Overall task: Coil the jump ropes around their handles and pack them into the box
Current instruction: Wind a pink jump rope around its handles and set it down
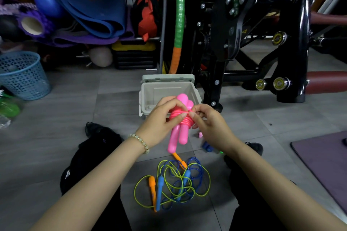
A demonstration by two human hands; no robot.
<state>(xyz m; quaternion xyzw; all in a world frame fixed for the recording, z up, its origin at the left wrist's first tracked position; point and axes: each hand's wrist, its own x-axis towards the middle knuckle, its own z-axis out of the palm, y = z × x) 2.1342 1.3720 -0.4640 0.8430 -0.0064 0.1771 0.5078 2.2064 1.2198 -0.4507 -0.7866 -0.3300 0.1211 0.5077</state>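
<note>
Both hands hold the pink jump rope (178, 135) just in front of the box. The left hand (159, 121) grips its two handles side by side with the thumb pressed on the wound cord. The right hand (208, 127) pinches the cord at the coil between thumb and fingertips.

A grey tiled floor (56, 118) carries everything. At its far edge a black exercise machine (303, 43) stands on the right, and folded blue mats (93, 9) are piled on the left. A purple mat (323, 159) lies at the right edge.

A blue mesh basket (24, 78) stands at the left edge, and what lies in it is too dim to name. The grey box (150, 92) sits mid-floor with its lid (168, 78) tipped open behind it. What shows of its inside is grey wall and bottom, and the hands hide the near part.

Nearer the person, between dark-trousered legs, a tangle of loose ropes (174, 184) lies in blue and yellow-green loops. Orange handles (152, 185) and blue handles (159, 191) lie among them. A bead bracelet (140, 142) circles the left wrist.
</note>
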